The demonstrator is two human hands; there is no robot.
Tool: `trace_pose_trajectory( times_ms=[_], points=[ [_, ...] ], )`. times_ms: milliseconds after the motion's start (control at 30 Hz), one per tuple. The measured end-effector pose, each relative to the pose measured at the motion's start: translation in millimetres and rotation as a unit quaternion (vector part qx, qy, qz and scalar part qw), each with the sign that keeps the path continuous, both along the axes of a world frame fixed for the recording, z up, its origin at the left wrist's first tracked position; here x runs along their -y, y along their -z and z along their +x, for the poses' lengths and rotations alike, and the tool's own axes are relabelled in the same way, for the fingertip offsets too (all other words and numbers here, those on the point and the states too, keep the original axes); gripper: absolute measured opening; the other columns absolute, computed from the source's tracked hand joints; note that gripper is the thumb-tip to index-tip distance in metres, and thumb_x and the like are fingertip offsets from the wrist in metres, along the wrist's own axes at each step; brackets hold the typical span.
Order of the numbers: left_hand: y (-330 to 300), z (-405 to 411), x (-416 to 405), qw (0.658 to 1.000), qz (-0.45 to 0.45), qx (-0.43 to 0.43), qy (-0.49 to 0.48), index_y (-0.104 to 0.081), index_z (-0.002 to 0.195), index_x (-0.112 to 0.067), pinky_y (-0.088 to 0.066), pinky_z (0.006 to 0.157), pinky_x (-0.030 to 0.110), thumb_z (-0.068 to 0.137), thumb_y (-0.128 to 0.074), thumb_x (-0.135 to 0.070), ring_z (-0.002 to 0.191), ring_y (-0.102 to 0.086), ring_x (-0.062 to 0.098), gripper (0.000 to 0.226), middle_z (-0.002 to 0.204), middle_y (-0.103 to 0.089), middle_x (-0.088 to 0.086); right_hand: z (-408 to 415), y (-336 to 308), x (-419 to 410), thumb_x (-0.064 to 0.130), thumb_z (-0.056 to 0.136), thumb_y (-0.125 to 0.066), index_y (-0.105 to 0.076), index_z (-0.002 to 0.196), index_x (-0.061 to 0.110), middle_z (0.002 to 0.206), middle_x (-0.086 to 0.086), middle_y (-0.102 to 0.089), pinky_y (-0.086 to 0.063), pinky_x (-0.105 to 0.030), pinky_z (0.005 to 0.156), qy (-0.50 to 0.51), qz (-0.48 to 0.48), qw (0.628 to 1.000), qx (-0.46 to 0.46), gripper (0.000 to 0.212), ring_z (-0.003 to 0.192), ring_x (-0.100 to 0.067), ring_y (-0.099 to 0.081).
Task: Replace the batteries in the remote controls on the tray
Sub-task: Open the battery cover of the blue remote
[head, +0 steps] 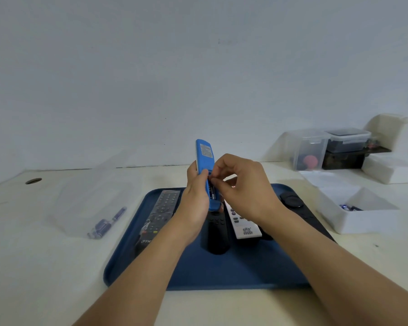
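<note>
My left hand point(194, 196) grips a blue remote point(205, 158) and holds it upright above the blue tray point(233, 271), back side toward me. Its battery bay is open and a battery point(213, 192) shows inside. My right hand point(243, 184) pinches at the top of that bay with thumb and forefinger; what it pinches is too small to tell. On the tray lie a grey-black remote point(161, 212) at the left, a black remote point(216, 234), a white remote point(242, 222) and another black remote point(297, 205) at the right.
A clear plastic bag with purple batteries point(106, 224) lies left of the tray. An open white box point(360, 212) holding small items stands at the right. Clear lidded containers point(327, 149) and white boxes line the back right. A round hole point(33, 181) sits in the table's far left.
</note>
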State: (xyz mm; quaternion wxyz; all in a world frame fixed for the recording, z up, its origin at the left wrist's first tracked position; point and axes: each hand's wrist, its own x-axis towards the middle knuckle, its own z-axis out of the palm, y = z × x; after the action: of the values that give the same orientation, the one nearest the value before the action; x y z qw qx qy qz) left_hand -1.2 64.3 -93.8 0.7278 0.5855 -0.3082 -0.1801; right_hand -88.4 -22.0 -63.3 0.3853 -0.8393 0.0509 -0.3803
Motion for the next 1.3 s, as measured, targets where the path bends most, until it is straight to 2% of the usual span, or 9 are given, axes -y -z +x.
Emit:
trace_pose_trajectory(
  times_ms=[200,367,633,767,933,1033,1100,1167,1300],
  points=[
    [4.2,-1.8,1.0,1.0,0.002,0.017,0.005,-0.046,0.139,-0.043,-0.052,0.08,0.037,0.108,-0.032,-0.037,0.119,-0.061,0.03,0.035,0.136,-0.06,0.007,3.7,2.1,3.7,-0.002,0.086,-0.063,-0.063,0.086,0.016,0.08,0.006,-0.067,-0.056,-0.019,0.063,0.001,-0.034,0.999,0.009,0.018,0.073,-0.005,-0.064],
    [-1.3,-8.6,-0.7,0.999,-0.013,-0.033,0.033,-0.05,0.137,-0.03,-0.049,0.056,0.031,0.111,-0.03,-0.03,0.076,-0.067,0.015,0.033,0.112,-0.068,0.008,4.1,1.5,6.1,-0.005,0.083,-0.059,-0.063,0.086,0.016,0.078,0.004,-0.065,-0.054,-0.021,0.059,-0.017,-0.012,1.0,0.003,0.021,0.066,-0.005,-0.06],
    [-5.0,-7.3,-1.5,0.991,-0.038,-0.117,0.06,-0.053,0.133,-0.031,-0.049,0.077,0.043,0.11,-0.035,-0.026,0.098,-0.061,0.026,0.03,0.131,-0.063,0.011,-0.7,-3.2,7.5,0.002,0.085,-0.07,-0.064,0.088,0.015,0.08,-0.002,-0.062,-0.06,-0.04,0.053,-0.052,0.082,0.995,0.012,0.015,0.058,-0.011,-0.063],
    [-6.7,-5.4,-2.0,0.986,-0.065,-0.142,0.049,-0.053,0.132,-0.024,-0.051,0.066,0.035,0.11,-0.035,-0.023,0.091,-0.058,0.025,0.028,0.12,-0.065,0.015,2.6,-3.5,3.5,-0.004,0.08,-0.076,-0.066,0.088,0.015,0.085,-0.006,-0.065,-0.061,-0.037,0.064,-0.05,0.213,0.975,0.04,0.023,0.071,-0.017,-0.07],
    [-10.0,-3.1,-2.4,0.982,-0.069,-0.173,0.019,-0.048,0.137,-0.018,-0.048,0.049,0.028,0.11,-0.039,-0.024,0.07,-0.055,0.021,0.029,0.111,-0.062,0.019,5.5,-8.0,21.5,-0.011,0.091,-0.061,-0.058,0.11,0.006,0.104,-0.014,-0.064,-0.062,-0.038,0.076,-0.123,0.64,0.753,0.094,0.025,0.082,-0.02,-0.066],
    [-13.3,-5.6,-5.3,0.981,-0.058,-0.181,0.03,-0.049,0.132,-0.009,-0.045,0.046,0.026,0.11,-0.04,-0.024,0.06,-0.056,0.019,0.029,0.11,-0.072,0.024,5.0,-6.2,39.3,-0.015,0.095,-0.038,-0.058,0.112,0.003,0.107,-0.017,-0.06,-0.057,-0.027,0.05,-0.138,0.761,0.628,0.089,0.032,0.072,-0.015,-0.055],
    [-15.9,-7.7,-7.7,0.982,-0.048,-0.178,0.045,-0.052,0.126,-0.006,-0.044,0.045,0.024,0.109,-0.042,-0.024,0.059,-0.055,0.019,0.027,0.105,-0.075,0.022,4.3,-4.2,46.2,-0.012,0.091,-0.033,-0.062,0.107,0.004,0.085,-0.009,-0.058,-0.034,-0.019,0.037,-0.106,0.751,0.647,0.07,0.037,0.054,-0.009,-0.037],
    [-18.1,-8.2,-9.8,0.984,-0.035,-0.166,0.058,-0.055,0.119,-0.005,-0.043,0.045,0.023,0.107,-0.046,-0.023,0.059,-0.056,0.019,0.023,0.105,-0.075,0.022,2.9,-6.9,52.1,-0.001,0.092,-0.038,-0.065,0.097,0.005,0.069,-0.004,-0.051,-0.021,-0.018,0.034,-0.049,0.672,0.738,0.044,0.027,0.045,-0.009,-0.025],
    [-23.7,-4.8,-16.3,0.988,0.0,-0.139,0.068,-0.065,0.105,-0.007,-0.044,0.042,0.021,0.101,-0.058,-0.019,0.059,-0.062,0.016,0.015,0.094,-0.072,0.014,-1.7,-19.8,53.1,0.042,0.098,-0.054,-0.068,0.095,0.009,0.072,0.001,-0.048,-0.026,-0.021,0.037,0.061,0.444,0.894,-0.017,0.036,0.042,-0.007,-0.029]
  ],
)
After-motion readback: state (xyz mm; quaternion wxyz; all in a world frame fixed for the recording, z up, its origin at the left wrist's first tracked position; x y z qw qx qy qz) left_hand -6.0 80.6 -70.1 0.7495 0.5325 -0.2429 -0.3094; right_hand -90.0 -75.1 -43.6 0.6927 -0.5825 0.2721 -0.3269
